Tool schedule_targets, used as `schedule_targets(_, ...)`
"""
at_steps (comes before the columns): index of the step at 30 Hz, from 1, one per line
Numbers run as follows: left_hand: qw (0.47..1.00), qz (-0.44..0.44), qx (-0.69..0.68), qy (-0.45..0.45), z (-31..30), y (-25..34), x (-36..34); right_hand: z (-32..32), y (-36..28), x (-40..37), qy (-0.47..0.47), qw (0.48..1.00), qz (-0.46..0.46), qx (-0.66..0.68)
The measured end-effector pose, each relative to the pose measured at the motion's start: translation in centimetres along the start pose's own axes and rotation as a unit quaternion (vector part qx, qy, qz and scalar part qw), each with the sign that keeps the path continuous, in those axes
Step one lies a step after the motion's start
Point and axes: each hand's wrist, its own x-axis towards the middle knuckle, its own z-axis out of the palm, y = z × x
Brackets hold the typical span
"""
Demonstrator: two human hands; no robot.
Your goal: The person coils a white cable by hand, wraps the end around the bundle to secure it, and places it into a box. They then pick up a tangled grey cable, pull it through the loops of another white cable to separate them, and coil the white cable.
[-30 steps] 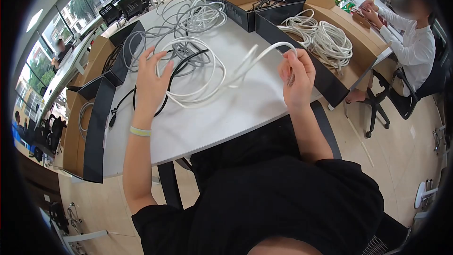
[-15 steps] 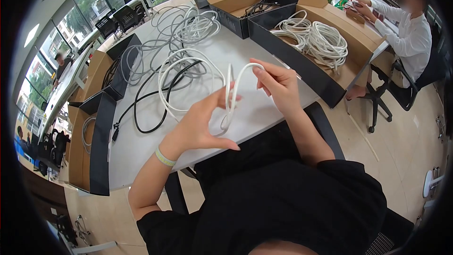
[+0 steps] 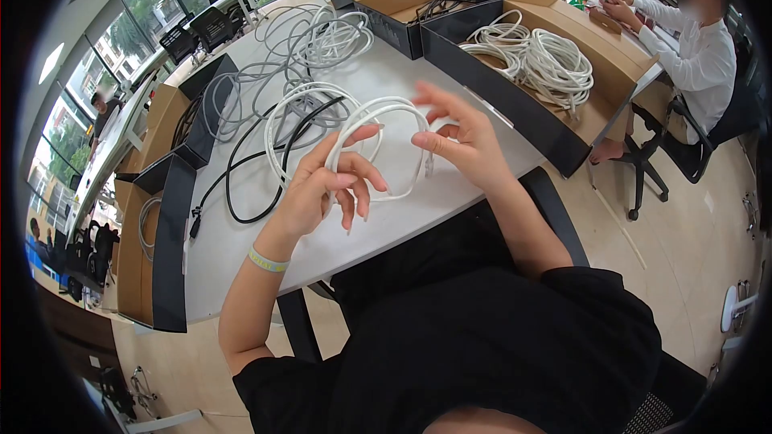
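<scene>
My left hand (image 3: 310, 189), with a band on its wrist, holds loops of white cable (image 3: 392, 102) between thumb and fingers. Around the right side of the same loops is my right hand (image 3: 462, 141); its fingers are spread and slightly blurred, with the thumb near the cable. More loops of the white cable lie on the table behind the left hand. A black cable (image 3: 231, 193) curves to the left of them, its plug end near the table's left side. Beyond, a tangle of grey cable (image 3: 281, 52) spreads over the white table (image 3: 233, 273).
At the right, an open box (image 3: 515, 116) holds coiled white cables (image 3: 555, 68). Another box (image 3: 394, 28) behind holds black cables. Two boxes (image 3: 173, 249) stand along the left edge. A person (image 3: 700, 56) in white sits at the back right, near snack packets.
The white cable between my hands has become a round coil. My left hand has closed around its left side; my right hand has opened from its pinch and moved slightly left.
</scene>
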Motion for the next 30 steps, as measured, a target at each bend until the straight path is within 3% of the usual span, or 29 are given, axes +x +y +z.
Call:
schedule_targets(2,0.997,-0.008,-0.070,-0.016,-0.3,0.1,0.0,-1.4,-0.1,0.2,-0.217,0.962,0.154,0.067)
schedule_targets(5,0.999,-0.010,-0.034,0.026,-1.2,-0.3,0.2,-1.8,-0.9,0.4,-0.238,0.945,0.202,0.095)
schedule_targets(10,0.990,0.029,0.098,0.102,-1.6,-1.4,0.6,-1.8,-0.3,0.4,-0.159,0.948,0.222,0.165)
schedule_targets(13,0.991,0.036,0.109,0.073,-2.0,-1.6,0.6,-2.0,0.2,0.3,-0.129,0.937,0.236,0.222)
schedule_targets(15,0.969,0.102,0.224,0.034,-1.8,-1.5,0.4,-1.9,0.4,0.0,-0.121,0.928,0.243,0.256)
schedule_targets(20,0.984,0.069,0.167,0.013,-2.3,-0.2,-0.4,-0.4,0.8,-1.5,-0.110,0.898,0.292,0.310)
schedule_targets(22,0.950,0.126,0.283,-0.035,-3.2,0.6,-0.3,0.0,0.8,-1.7,-0.107,0.886,0.298,0.337)
schedule_targets(23,0.951,0.123,0.282,-0.035,-3.3,0.9,-0.4,0.1,0.8,-1.7,-0.078,0.891,0.287,0.342)
schedule_targets(25,0.895,0.119,0.430,-0.026,-3.3,1.3,-0.7,0.2,0.9,-1.7,-0.047,0.894,0.277,0.348)
schedule_targets(26,0.898,0.074,0.434,-0.014,-3.2,1.4,-0.7,0.2,0.9,-1.6,-0.044,0.892,0.282,0.351)
schedule_targets(30,0.945,0.070,0.319,0.026,0.2,0.0,0.2,1.8,0.7,-2.5,-0.047,0.888,0.288,0.354)
